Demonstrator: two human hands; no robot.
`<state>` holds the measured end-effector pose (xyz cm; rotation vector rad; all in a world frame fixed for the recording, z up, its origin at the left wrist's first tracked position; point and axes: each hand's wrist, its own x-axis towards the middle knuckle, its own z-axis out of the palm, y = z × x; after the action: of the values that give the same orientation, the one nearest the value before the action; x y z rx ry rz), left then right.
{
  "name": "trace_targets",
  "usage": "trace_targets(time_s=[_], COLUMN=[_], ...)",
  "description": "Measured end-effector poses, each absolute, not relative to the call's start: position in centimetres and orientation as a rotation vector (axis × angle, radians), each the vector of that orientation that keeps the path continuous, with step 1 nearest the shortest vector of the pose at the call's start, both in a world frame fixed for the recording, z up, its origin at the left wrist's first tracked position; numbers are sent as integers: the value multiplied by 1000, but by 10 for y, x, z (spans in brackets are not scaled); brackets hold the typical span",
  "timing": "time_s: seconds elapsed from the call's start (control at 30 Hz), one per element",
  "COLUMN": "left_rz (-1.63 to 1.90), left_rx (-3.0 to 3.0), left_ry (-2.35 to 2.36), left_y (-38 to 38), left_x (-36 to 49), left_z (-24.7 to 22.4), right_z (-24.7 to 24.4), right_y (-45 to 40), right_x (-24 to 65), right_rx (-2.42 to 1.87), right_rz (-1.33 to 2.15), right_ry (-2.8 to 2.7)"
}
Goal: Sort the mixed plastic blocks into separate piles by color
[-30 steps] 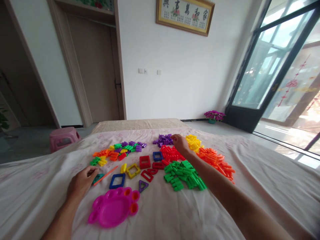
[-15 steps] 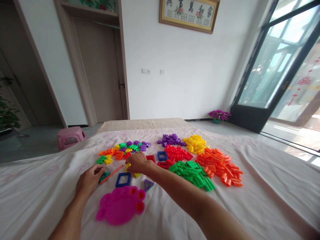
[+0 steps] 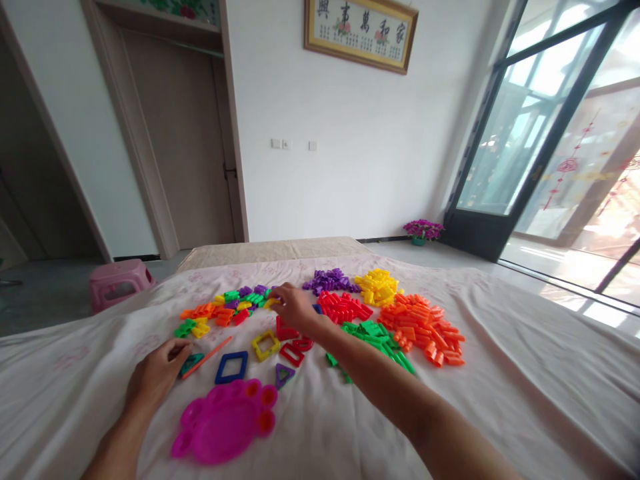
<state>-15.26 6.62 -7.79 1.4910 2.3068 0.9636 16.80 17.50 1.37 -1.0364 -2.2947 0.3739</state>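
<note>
My right hand (image 3: 296,308) is closed over the far side of the cloth, a yellow block (image 3: 271,303) at its fingertips. It hovers by the right end of a mixed pile of blocks (image 3: 244,305). My left hand (image 3: 159,368) lies on the cloth at left with fingers curled; what they pinch, if anything, is hidden. Beside its fingertips are a teal triangle (image 3: 191,365) and an orange stick (image 3: 209,357). Nearby lie a blue square frame (image 3: 219,369), a yellow square frame (image 3: 255,348), a purple triangle (image 3: 279,379) and several red frames (image 3: 287,351).
A pink paw-shaped tray (image 3: 225,427) sits in front. Sorted piles stand to the right: purple (image 3: 331,281), yellow (image 3: 379,287), red (image 3: 345,307), green (image 3: 373,337) and orange (image 3: 425,327). My right forearm partly covers the green pile. A pink stool (image 3: 120,283) stands beyond the cloth.
My right hand has moved away and to the right with the yellow block, uncovering the yellow square frame and red frames. My left hand stays by the teal triangle. The view has shifted slightly.
</note>
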Motion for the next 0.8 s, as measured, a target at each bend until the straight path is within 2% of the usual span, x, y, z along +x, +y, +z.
trace_targets(time_s=[0.27, 0.47, 0.6, 0.8], left_rz=[942, 958, 979, 958], left_rx=[1486, 1508, 1498, 1478], left_ry=[2331, 2358, 2328, 2349], left_y=[67, 67, 67, 65], left_x=[-153, -154, -153, -149], left_z=[-79, -81, -82, -77], right_z=[16, 17, 13, 9], right_y=[240, 267, 269, 254], right_x=[336, 417, 408, 306], right_rx=[-1675, -1929, -1877, -1643], right_rz=[164, -4, -46, 124], right_ry=[-1825, -1586, -1549, -1945])
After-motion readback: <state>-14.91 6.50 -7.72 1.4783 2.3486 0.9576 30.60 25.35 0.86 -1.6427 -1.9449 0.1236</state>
